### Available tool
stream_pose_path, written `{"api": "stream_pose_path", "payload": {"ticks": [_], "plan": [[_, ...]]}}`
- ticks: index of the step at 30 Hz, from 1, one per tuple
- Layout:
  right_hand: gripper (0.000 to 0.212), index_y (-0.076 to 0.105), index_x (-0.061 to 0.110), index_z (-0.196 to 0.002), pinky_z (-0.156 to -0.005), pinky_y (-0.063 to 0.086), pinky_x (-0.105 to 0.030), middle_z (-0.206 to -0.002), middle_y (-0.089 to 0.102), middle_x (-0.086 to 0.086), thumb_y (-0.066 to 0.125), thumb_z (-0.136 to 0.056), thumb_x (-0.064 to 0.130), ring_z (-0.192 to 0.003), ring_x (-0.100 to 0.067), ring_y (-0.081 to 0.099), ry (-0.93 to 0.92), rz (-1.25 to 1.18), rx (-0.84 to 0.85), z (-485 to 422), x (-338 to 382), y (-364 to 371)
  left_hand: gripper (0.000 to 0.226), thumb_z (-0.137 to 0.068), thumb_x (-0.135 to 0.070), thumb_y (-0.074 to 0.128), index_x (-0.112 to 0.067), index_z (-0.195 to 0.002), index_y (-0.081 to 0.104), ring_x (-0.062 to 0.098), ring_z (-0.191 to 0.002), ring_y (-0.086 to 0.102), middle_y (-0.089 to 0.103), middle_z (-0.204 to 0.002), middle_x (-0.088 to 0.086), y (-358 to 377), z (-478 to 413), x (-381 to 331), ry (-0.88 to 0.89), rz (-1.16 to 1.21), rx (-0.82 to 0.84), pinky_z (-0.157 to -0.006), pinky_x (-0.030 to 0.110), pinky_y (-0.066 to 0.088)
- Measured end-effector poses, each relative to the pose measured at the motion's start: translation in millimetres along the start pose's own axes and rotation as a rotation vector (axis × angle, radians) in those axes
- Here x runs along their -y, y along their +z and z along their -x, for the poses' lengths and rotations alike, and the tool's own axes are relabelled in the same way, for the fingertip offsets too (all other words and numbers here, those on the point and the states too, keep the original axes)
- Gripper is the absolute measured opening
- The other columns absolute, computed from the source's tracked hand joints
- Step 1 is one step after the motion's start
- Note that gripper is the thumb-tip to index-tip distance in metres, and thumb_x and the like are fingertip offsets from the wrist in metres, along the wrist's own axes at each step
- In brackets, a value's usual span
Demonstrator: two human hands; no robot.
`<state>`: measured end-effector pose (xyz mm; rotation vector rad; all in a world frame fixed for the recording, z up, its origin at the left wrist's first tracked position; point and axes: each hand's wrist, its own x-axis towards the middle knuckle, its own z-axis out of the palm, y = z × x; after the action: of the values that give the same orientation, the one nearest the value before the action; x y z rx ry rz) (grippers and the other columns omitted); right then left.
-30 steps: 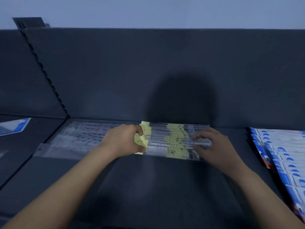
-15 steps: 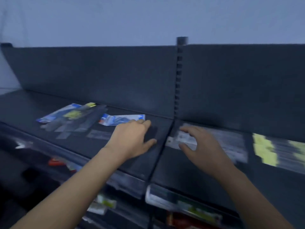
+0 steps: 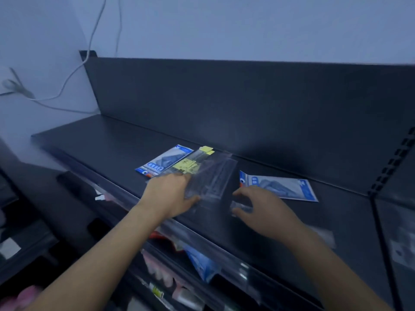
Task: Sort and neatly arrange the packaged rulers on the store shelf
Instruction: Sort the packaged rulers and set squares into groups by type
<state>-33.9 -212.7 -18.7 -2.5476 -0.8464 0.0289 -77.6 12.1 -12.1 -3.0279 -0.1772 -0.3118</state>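
loose ruler packs being squared

on the long dark metal shelf (image 3: 112, 149) lies a skewed bundle of clear, yellow-labelled plastic ruler packs (image 3: 208, 173). your left hand (image 3: 170, 194) grips its near end, likely to square it; your right hand (image 3: 265, 209) curls beside it, grasp unclear.

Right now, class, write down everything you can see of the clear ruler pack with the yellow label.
The clear ruler pack is a long transparent plastic sleeve, blurred, with a yellow label midway and a yellow tab at its far end. It lies slanted on the dark shelf, overlapping a blue packet. The left hand grips its near end.
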Motion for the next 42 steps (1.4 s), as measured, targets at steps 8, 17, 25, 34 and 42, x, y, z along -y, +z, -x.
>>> {"api": "stream_pose_path", "payload": {"ticks": [8, 17, 25, 34, 42], "plan": [[0.021, 0.056, 0.016, -0.094, -0.074, 0.044, -0.031, -0.101, 0.055, -0.004, 0.055, -0.09, 0.037, -0.093, -0.023, 0.057, 0.172, 0.022, 0.051, -108, 15, 36, 0.031, -0.091, -0.046, 0.051, -0.018, -0.103, 0.058, 0.025, -0.097, 0.059, 0.064, -0.109, 0.002, 37, -88, 62, -0.094, 0.158, 0.1, -0.069, 0.032, 0.043], [0.054, 0.053, 0.012, -0.109, -0.062, 0.057, -0.03, -0.103, 0.058, -0.007, 0.078, -0.068, 0.037, -0.08, -0.025, 0.067, 0.747, -0.133, 0.019, -161, 17, 42, 0.024, -0.076, -0.028, 0.074, -0.011, -0.087, 0.062, 0.021, -0.079, 0.056, 0.062, -0.086, 0.005, 57, -158, 89, -0.042, 0.603, 0.358, -0.068, 0.03, 0.043], [0.039, 0.049, 0.01, -0.072, -0.061, 0.048, -0.028, -0.065, 0.054, -0.004, 0.082, -0.064, 0.03, -0.067, -0.026, 0.058, 1.082, -0.171, -0.08, -168, 34, 46, 0.033, -0.067, -0.026, 0.085, -0.015, -0.075, 0.054, 0.013, -0.051, 0.048, 0.051, -0.059, 0.0, 64, -193, 99, 0.195, 0.819, 0.622, -0.052, 0.02, 0.036], [0.037, 0.047, 0.015, -0.076, -0.054, 0.035, -0.024, -0.069, 0.052, 0.001, 0.075, -0.069, 0.037, -0.069, -0.02, 0.052, 1.242, -0.018, -0.202, -163, 58, 50, 0.019, -0.081, -0.015, 0.076, -0.014, -0.087, 0.058, 0.008, -0.053, 0.065, 0.066, -0.069, -0.008, 43, -202, 118, 0.334, 1.149, 0.606, -0.06, 0.026, 0.05], [0.021, 0.057, 0.011, -0.076, -0.058, 0.04, -0.023, -0.063, 0.054, -0.005, 0.072, -0.072, 0.024, -0.064, -0.021, 0.056, 1.188, -0.276, -0.362, -136, 52, 39, 0.026, -0.081, -0.001, 0.07, -0.008, -0.105, 0.062, 0.027, -0.069, 0.072, 0.073, -0.092, 0.015, 27, -190, 100, 0.297, 1.439, 0.682, -0.053, 0.027, 0.054]]}}
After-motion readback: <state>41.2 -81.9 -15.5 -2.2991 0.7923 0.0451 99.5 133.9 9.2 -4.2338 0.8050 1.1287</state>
